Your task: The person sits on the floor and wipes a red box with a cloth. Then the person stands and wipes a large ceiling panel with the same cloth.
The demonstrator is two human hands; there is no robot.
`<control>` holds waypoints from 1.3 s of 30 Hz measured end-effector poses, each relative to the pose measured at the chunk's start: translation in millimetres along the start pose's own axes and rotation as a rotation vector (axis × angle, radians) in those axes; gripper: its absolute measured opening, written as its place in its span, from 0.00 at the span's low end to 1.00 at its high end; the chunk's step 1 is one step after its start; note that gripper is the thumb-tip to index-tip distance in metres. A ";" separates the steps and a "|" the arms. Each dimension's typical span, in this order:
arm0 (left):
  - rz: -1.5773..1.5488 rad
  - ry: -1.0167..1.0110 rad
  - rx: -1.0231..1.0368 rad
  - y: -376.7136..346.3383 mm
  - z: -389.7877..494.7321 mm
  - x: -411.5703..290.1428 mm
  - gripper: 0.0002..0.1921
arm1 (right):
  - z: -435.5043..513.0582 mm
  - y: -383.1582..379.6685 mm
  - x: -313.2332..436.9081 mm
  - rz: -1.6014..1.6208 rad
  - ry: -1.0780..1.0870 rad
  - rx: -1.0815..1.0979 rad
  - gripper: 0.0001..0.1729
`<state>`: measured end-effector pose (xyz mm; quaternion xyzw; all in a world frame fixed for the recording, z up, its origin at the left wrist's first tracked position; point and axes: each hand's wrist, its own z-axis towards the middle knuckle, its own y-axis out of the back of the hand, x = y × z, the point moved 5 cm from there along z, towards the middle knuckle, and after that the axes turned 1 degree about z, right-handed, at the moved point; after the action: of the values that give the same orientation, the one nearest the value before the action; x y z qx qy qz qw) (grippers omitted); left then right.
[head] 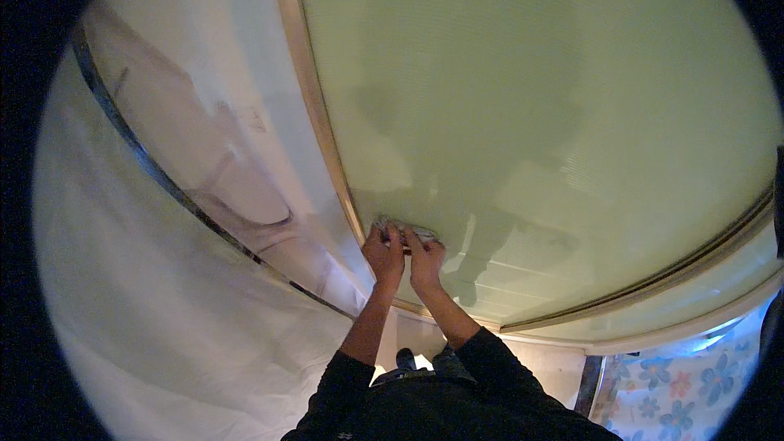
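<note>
Both hands meet at the lower left of a large pale green, finely ribbed panel (pixel 490 104), close to its wooden edge strip (pixel 318 104). My left hand (pixel 384 257) has bent fingers on a crumpled, greyish-white item, perhaps a cloth or plastic (pixel 419 231). Beside it, my right hand (pixel 427 257) grips the same item at its right part. A small dark thing shows between the fingertips; what it is cannot be told. The head and arms cast a broad shadow over the panel.
Left of the strip runs a smooth pale surface (pixel 257 73) with a dark curved edge (pixel 153 165), then whitish sheeting (pixel 184 331). A brown curved rail (pixel 643 282) bounds the panel at lower right. Below it hangs flower-patterned material (pixel 680 392) beside a dark post (pixel 589 383).
</note>
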<state>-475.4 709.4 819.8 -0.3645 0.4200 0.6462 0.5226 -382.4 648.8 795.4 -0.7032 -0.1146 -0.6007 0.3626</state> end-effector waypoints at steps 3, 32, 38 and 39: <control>0.085 0.022 0.089 0.9 -10.2 3.1 0.16 | -6.2 8.3 -7.5 0.037 -0.061 -0.015 0.13; 0.176 -0.425 -0.112 27.5 18.0 16.4 0.21 | -3.4 -66.2 25.1 0.014 -0.041 0.134 0.11; -0.134 -0.513 -0.124 27.3 32.3 -61.2 0.24 | 4.1 -74.8 85.9 0.021 -0.099 0.349 0.18; -0.182 -0.506 -0.097 22.7 33.3 -63.3 0.24 | 0.6 -70.2 102.4 0.028 -0.084 0.366 0.16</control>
<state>-486.9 714.6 893.7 -0.2524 0.2101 0.6865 0.6487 -398.1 671.0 916.6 -0.6514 -0.2274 -0.5349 0.4877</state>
